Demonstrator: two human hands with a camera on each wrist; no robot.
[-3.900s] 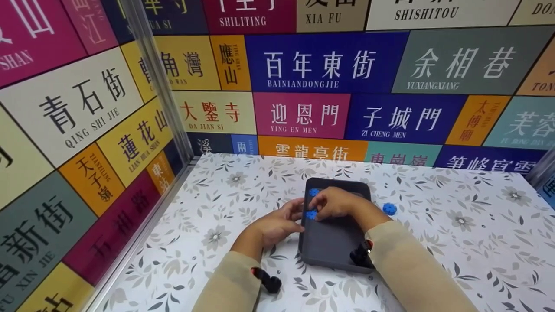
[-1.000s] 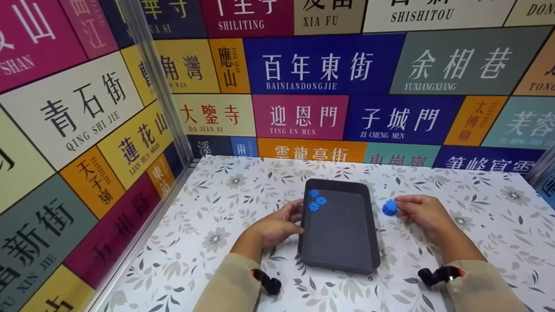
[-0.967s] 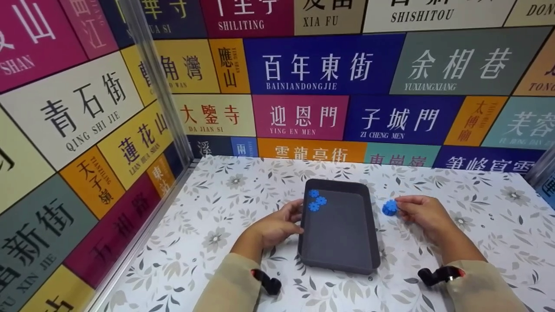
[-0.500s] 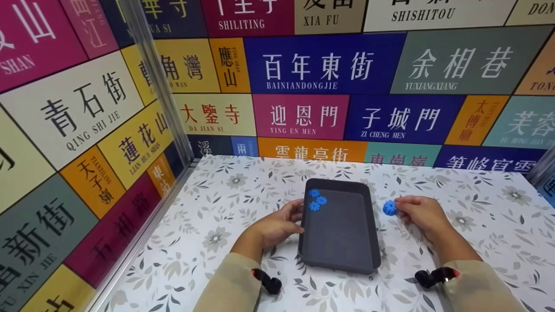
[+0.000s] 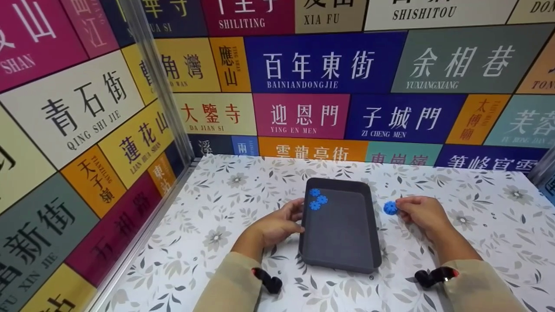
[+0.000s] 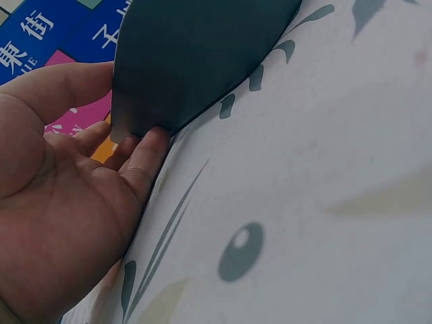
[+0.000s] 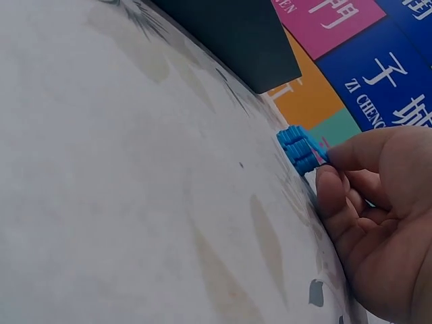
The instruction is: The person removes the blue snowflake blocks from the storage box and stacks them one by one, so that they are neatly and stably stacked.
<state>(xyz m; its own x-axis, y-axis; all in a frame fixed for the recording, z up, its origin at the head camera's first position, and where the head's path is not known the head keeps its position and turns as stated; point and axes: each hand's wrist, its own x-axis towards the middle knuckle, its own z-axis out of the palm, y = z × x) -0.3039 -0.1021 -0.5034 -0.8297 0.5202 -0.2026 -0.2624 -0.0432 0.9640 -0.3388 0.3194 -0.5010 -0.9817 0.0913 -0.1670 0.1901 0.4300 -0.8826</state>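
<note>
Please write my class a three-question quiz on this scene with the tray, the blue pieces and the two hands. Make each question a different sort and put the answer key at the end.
1. Count: how many blue pieces lie inside the tray?

2. True or false: the left hand touches the side of the tray.

3. Fill in the gap: seen from the head camera, the right hand pinches a blue piece outside the tray, to the tray's ____.

Key:
1. Three
2. True
3. Right
</note>
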